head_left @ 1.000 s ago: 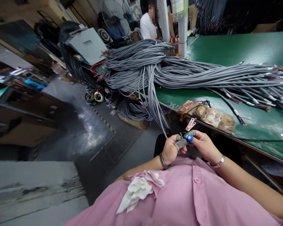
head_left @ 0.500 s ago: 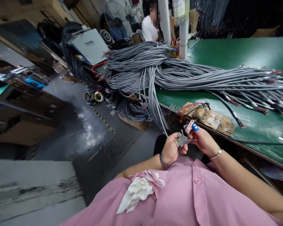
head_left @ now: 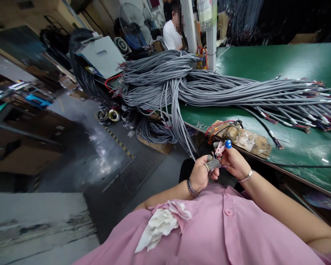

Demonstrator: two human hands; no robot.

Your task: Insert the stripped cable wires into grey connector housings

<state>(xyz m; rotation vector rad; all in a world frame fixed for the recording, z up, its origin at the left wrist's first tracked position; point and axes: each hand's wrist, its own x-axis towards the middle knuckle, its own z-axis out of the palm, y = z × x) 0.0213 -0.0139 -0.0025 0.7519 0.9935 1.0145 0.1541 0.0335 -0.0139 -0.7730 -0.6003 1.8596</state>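
— Hand on the left [head_left: 200,176] first: how is it set?

— Curled tight around the end of one grey cable [head_left: 188,144], with a grey sleeve on the forefinger. The grip sits close to the stripped tip, so the thin coloured wires [head_left: 213,154] stick up free and steady.

— And the right hand [head_left: 233,162]?

— It pinches a small pink clip-like tool [head_left: 219,148] between thumb and forefinger, just touching those wires. A blue cap covers one fingertip, likely to spare the skin.

— Where does the cable run?

— Up toward eleven o'clock from the hands, over the edge of the green counter [head_left: 267,59], joining the big grey cable bundle [head_left: 209,88] that lies across it toward three o'clock. Both hands work over the lap, at about six o'clock from the counter edge.

— Anything nearby?

— A taped brown block [head_left: 245,138] with red wire sits on the counter edge at one o'clock of the hands. Another person [head_left: 172,31] in white sits far off at twelve.
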